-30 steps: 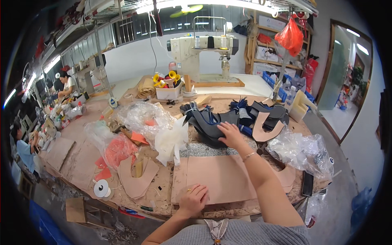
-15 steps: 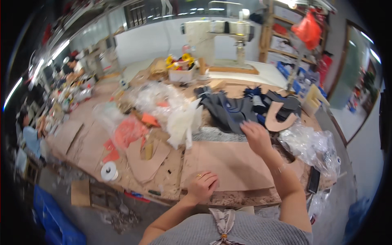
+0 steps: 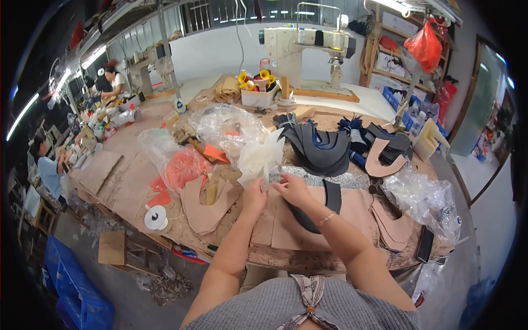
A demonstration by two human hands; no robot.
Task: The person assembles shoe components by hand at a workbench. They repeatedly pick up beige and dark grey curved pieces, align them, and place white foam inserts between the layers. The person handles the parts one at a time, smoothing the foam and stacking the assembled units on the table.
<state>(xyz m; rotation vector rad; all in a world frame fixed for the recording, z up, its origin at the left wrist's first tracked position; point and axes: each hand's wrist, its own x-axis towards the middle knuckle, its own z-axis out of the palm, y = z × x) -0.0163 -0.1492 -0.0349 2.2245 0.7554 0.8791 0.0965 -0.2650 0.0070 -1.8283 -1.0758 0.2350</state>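
My left hand [image 3: 255, 197] is closed at the lower edge of a stack of thin white sheets [image 3: 257, 160], pinching a corner. My right hand [image 3: 290, 188] is close beside it, its fingers bent and pressed together toward the left. Whatever lies between those fingertips is too small to make out. A dark grey curved fabric piece [image 3: 333, 196] lies on the tan board [image 3: 355, 210], partly hidden beneath my right forearm. Behind my right hand is a pile of similar dark grey pieces [image 3: 319, 144], beside a speckled grey strip [image 3: 352, 180].
Tan U-shaped pieces [image 3: 209, 208] and a white spool [image 3: 156, 218] lie left, near crumpled clear plastic [image 3: 228, 124] and red plastic [image 3: 187, 168]. More clear plastic [image 3: 423, 192] and a black phone-like slab [image 3: 424, 245] sit right. A sewing machine [image 3: 291, 52] stands behind; two people work far left.
My right hand has left the dark grey pile and moved left and nearer; a dark piece now lies on the board. My left hand has moved forward to the white sheets.
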